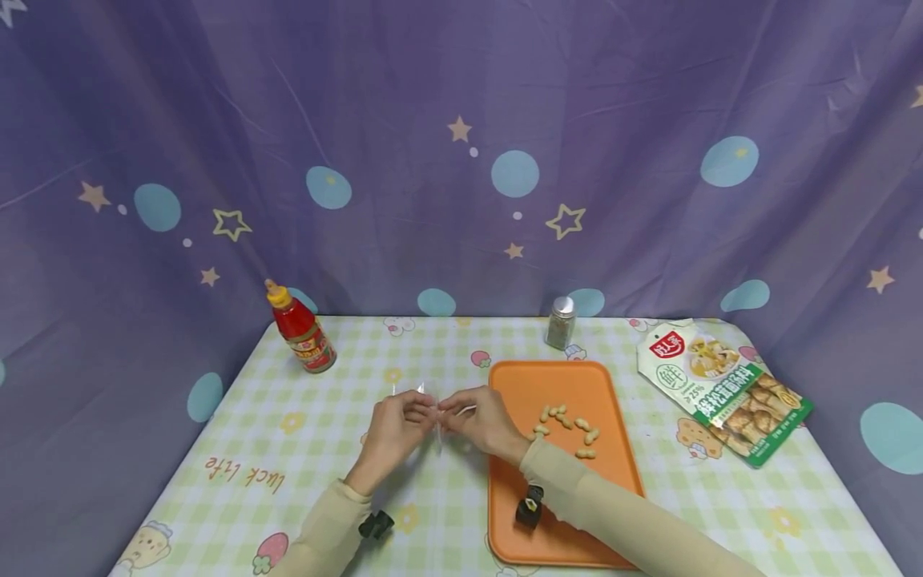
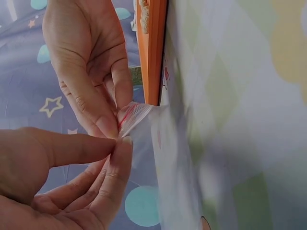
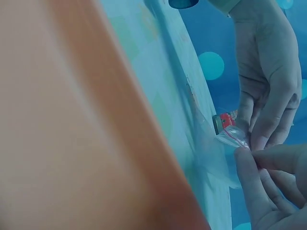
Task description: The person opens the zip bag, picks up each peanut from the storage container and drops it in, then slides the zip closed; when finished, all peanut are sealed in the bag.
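Both hands meet over the tablecloth left of the tray, pinching the top edge of a clear plastic zip bag. A red line runs along that edge. My left hand grips it between thumb and index finger. Close beside those fingertips, my right hand pinches the same edge. In the right wrist view the bag's thin body hangs down from the fingers, and no contents show in it. Several unshelled peanuts lie on the orange tray, under and beyond the right forearm.
At the back left stands a red sauce bottle with a yellow cap. A small spice jar stands behind the tray. On the right lies a green and white food packet. A purple curtain hangs behind the table.
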The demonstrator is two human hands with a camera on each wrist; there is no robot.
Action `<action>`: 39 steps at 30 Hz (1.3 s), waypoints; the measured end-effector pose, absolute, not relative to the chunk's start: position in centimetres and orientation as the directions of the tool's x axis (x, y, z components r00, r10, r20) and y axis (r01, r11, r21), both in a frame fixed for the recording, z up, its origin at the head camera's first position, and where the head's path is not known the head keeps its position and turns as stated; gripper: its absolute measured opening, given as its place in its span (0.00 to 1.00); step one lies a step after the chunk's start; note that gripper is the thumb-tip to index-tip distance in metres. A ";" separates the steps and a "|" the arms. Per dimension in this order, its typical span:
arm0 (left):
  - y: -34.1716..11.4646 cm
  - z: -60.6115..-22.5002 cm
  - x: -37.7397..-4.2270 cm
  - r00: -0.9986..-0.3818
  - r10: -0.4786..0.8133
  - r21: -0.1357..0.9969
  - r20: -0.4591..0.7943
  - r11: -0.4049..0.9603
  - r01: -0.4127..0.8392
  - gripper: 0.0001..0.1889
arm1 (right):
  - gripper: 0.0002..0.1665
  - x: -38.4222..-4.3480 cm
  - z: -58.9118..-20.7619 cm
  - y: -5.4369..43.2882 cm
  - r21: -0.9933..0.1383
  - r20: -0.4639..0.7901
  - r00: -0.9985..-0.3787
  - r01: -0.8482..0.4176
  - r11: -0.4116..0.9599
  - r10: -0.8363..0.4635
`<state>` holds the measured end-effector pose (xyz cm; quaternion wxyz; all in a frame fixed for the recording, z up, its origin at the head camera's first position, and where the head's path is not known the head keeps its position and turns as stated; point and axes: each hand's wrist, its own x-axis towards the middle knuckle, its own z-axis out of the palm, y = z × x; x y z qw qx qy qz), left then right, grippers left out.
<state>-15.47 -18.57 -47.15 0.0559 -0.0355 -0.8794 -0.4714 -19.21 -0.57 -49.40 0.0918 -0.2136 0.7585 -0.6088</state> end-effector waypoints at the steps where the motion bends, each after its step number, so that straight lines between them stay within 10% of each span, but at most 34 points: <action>1: -18.6 -47.1 -15.5 -0.989 0.012 0.821 0.146 0.556 0.128 0.08 | 0.08 -19.2 -49.4 -0.6 -0.962 0.119 -0.895 -0.211 0.173 -0.430; 39: -19.4 -46.2 -15.0 -0.976 -0.016 0.718 0.217 0.680 0.148 0.10 | 0.09 -20.1 -49.1 0.9 -0.958 0.038 -0.918 -0.145 0.246 -0.396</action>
